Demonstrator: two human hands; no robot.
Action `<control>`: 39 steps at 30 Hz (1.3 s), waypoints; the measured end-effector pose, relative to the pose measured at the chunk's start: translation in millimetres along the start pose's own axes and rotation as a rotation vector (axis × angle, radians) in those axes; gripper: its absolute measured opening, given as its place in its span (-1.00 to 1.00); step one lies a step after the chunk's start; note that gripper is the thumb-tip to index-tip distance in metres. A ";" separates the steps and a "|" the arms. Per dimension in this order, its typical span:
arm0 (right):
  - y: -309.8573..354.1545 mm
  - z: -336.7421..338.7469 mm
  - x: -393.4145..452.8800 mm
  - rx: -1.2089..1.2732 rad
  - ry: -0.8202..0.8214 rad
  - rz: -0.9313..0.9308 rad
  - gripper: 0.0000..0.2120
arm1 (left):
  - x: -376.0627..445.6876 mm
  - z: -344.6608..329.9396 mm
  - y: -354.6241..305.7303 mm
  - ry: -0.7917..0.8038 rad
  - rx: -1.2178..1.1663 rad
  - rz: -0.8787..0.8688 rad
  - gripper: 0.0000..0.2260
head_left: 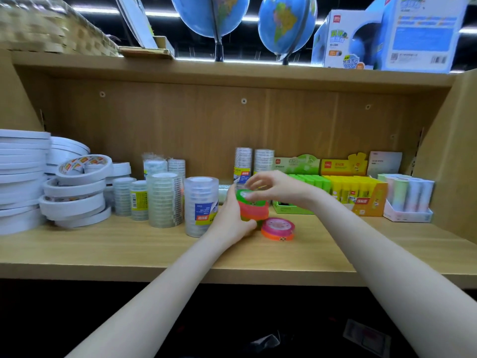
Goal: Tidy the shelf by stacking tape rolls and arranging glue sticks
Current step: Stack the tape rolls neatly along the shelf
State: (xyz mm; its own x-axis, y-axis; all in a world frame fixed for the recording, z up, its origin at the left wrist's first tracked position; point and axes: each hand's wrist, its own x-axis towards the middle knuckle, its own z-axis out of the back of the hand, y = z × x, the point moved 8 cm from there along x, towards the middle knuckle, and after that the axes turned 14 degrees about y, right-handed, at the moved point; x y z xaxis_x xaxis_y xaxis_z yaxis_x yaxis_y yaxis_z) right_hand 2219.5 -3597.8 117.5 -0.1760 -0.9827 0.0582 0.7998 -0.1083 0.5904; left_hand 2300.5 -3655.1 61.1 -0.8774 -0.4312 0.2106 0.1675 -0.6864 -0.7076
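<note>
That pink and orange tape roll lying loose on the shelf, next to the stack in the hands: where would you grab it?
Probably by its outer rim, coming down from above. The pink and orange tape roll lies flat on the shelf, so thumb and fingers can pinch opposite edges. Its front and right sides are free; the colored stack, held by the left hand, crowds its left.

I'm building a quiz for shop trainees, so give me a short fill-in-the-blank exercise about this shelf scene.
1. The left hand grips a stack of coloured tape rolls whose top roll is ____ in colour.
2. The loose pink and orange tape rolls lie on the shelf to the ____ of that stack.
3. The yellow glue sticks stand in a display box to the right of the ____ glue sticks.
4. On the board above stand two ____.

Missing words: green; right; green; globes
</note>
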 end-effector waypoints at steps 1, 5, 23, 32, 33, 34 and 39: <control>2.3 -3.1 5.8 -0.043 0.005 0.004 -0.74 | -0.9 0.1 0.4 0.001 0.008 0.008 -0.18; 0.6 18.7 0.0 0.031 -0.190 0.082 -0.85 | 0.3 2.1 -1.8 -0.005 -0.003 -0.019 -0.19; -37.8 -0.4 -67.3 -0.117 -0.163 -0.138 -0.61 | 10.2 1.2 5.0 -0.005 0.046 0.045 -0.46; -43.0 -18.6 -55.7 -0.258 -0.179 -0.287 -0.60 | 6.7 -1.5 5.5 0.005 0.182 0.059 -0.32; -44.3 -18.5 -52.3 -0.239 -0.169 -0.292 -0.59 | 6.4 -1.6 6.1 0.002 0.178 0.057 -0.32; -45.4 -18.8 -48.8 -0.214 -0.159 -0.292 -0.58 | 6.3 -1.9 6.6 0.004 0.177 0.061 -0.31; -47.4 -20.4 -37.5 -0.164 -0.105 -0.264 -0.53 | -4.9 -4.9 -3.0 0.037 0.266 0.068 -0.22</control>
State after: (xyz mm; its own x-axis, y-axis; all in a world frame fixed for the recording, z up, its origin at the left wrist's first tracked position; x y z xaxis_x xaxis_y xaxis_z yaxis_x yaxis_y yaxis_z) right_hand 2199.9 -3558.9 70.9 -0.4414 -0.8973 0.0083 0.7987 -0.3886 0.4595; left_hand 2302.1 -3648.1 58.9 -0.8749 -0.4636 0.1403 0.3348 -0.7882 -0.5164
